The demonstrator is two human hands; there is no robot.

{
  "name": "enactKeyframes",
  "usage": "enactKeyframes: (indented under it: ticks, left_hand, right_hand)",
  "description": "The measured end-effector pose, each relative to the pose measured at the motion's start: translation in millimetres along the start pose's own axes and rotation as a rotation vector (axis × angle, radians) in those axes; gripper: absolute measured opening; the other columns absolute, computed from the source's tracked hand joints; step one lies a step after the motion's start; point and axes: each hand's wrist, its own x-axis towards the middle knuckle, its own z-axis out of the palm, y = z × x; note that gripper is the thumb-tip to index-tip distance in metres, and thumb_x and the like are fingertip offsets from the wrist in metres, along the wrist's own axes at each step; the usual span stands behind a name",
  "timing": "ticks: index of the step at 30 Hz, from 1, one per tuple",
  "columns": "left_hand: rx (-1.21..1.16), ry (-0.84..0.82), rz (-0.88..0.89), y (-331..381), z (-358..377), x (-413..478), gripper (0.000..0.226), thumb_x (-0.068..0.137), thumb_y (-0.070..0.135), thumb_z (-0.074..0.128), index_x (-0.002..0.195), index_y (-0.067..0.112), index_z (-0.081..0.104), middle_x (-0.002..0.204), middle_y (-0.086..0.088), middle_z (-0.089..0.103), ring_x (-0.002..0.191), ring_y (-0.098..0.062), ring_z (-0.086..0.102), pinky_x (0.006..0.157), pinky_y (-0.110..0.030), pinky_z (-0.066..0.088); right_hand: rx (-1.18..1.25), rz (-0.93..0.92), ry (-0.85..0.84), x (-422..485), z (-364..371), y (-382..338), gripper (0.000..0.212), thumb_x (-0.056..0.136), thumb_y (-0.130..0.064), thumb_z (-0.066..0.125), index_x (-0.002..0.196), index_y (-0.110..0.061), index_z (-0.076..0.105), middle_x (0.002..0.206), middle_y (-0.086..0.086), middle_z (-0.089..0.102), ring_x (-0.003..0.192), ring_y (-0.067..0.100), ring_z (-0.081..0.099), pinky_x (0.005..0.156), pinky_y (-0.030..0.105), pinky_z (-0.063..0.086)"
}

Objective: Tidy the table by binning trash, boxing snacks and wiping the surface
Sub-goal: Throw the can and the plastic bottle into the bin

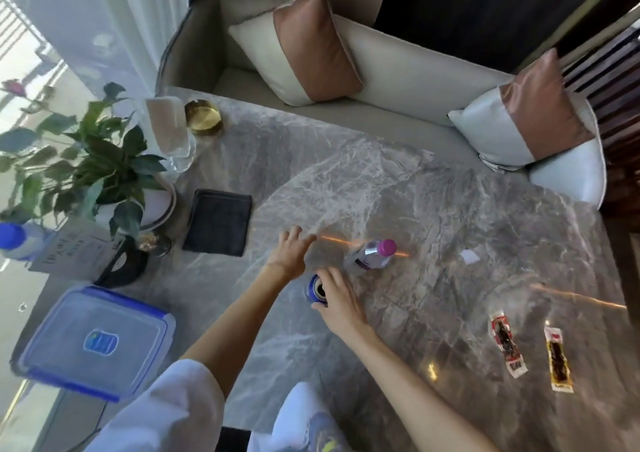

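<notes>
On the grey marble table (398,181) my right hand (337,297) grips an opened blue drink can (316,289) from its right side. My left hand (292,252) hovers just beyond the can with fingers spread, holding nothing. A small clear bottle with a pink cap (375,255) lies tilted just right of my hands. Two snack sticks in clear wrappers, one red-labelled (507,346) and one yellow-labelled (558,360), lie at the right front. A white paper scrap (469,256) sits past them. A dark folded cloth (218,223) lies left of centre. A lidded blue-rimmed plastic box (95,341) stands at the front left.
A potted plant (104,167), a glass vase (171,133), a gold ashtray (204,117), a card stand (74,249) and a blue-capped bottle (17,240) crowd the left edge. A beige sofa (398,81) with two cushions curves behind the table.
</notes>
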Motion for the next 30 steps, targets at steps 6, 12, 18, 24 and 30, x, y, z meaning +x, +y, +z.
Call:
enactKeyframes:
  ticks: [6,12,18,24,30]
  left_hand:
    - [-0.171,0.098,-0.195,-10,45,-91,0.065,0.082,-0.002,0.055,0.139,0.027,0.042,0.143,-0.011,0.032,0.13,-0.034,0.032,0.1,-0.041,0.045]
    - [-0.645,0.43,-0.399,12,82,-200,0.051,0.076,0.007,0.069,0.124,0.016,0.056,0.125,-0.01,0.048,0.119,-0.031,0.047,0.104,-0.04,0.041]
    - [-0.726,0.647,-0.442,50,119,-289,0.044,0.074,0.012,0.072,0.115,0.017,0.058,0.104,0.023,0.045,0.112,-0.024,0.05,0.096,-0.033,0.043]
    - [-0.834,0.776,-0.569,84,153,-360,0.043,0.077,0.014,0.076,0.105,0.038,0.054,0.115,0.004,0.054,0.106,-0.019,0.054,0.088,-0.029,0.048]
    - [-0.936,0.83,-0.723,76,180,-404,0.051,0.074,0.009,0.078,0.095,0.047,0.051,0.114,-0.013,0.056,0.103,-0.03,0.062,0.088,-0.048,0.056]
  right_hand:
    - [0.123,-0.057,-0.015,-46,5,31,0.064,0.078,-0.014,0.075,0.133,-0.023,0.044,0.138,-0.004,0.044,0.126,0.017,0.05,0.101,0.028,0.045]
    - [1.058,0.171,-0.07,-111,-9,70,0.05,0.079,-0.003,0.075,0.119,-0.025,0.055,0.126,0.011,0.06,0.097,0.014,0.065,0.08,0.019,0.055]
    - [1.445,0.236,-0.237,-158,-17,120,0.049,0.085,0.002,0.065,0.13,-0.013,0.051,0.135,0.015,0.056,0.114,0.032,0.062,0.102,0.052,0.046]
    - [1.502,0.284,-0.296,-198,-9,140,0.053,0.083,0.002,0.066,0.132,-0.009,0.048,0.134,0.019,0.058,0.121,0.039,0.058,0.092,0.047,0.055]
    - [1.392,0.242,-0.391,-210,5,115,0.054,0.078,-0.003,0.072,0.128,-0.011,0.052,0.128,0.015,0.062,0.114,0.035,0.064,0.088,0.044,0.058]
